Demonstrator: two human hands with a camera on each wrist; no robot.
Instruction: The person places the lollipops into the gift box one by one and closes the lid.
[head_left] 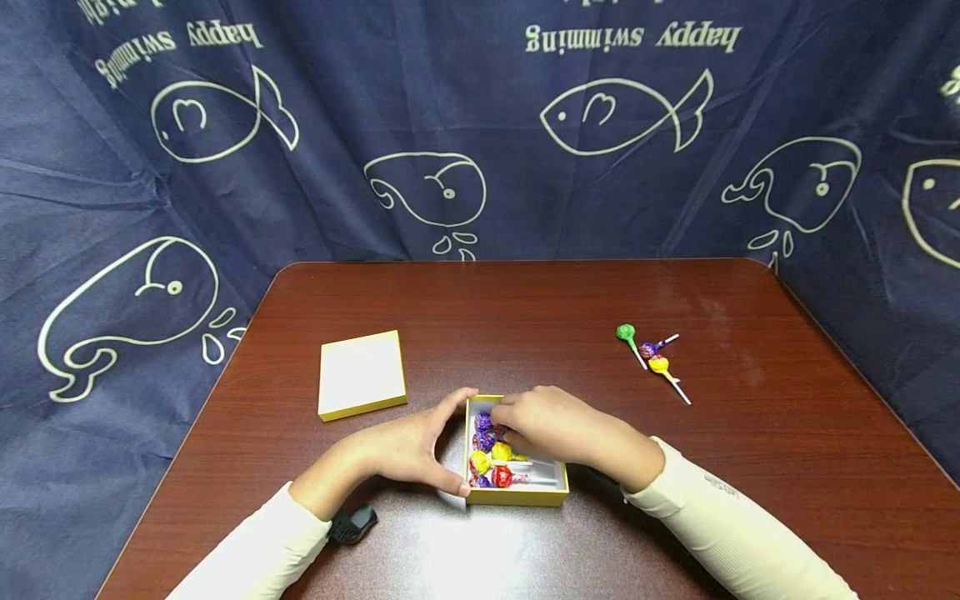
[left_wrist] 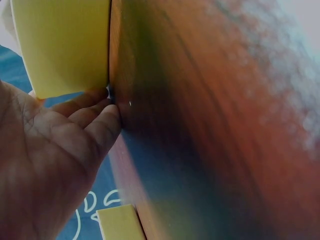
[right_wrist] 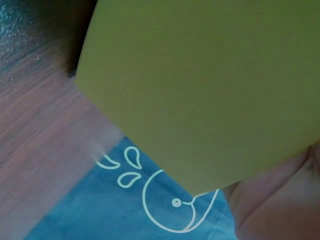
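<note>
A shallow yellow box (head_left: 517,497) with a white inside stands near the table's front. Purple lollipops (head_left: 483,422), yellow ones (head_left: 479,462) and a red lollipop (head_left: 502,476) lie in it, their white sticks toward the right. My left hand (head_left: 408,442) holds the box from its left side, thumb at the near corner and fingers at the far one. Over the box's far right part, my right hand (head_left: 558,425) reaches in with bent fingers among the purple lollipops. Its fingertips are hidden, so I cannot tell whether they pinch one. The right wrist view is mostly filled by the box wall (right_wrist: 200,90).
Left of the box lies a yellow-edged lid (head_left: 362,375), white face up. A green lollipop (head_left: 626,333), a purple one (head_left: 648,351) and a yellow one (head_left: 659,364) lie together at the right. Behind the brown table (head_left: 510,317) hangs a dark blue cloth (head_left: 322,192).
</note>
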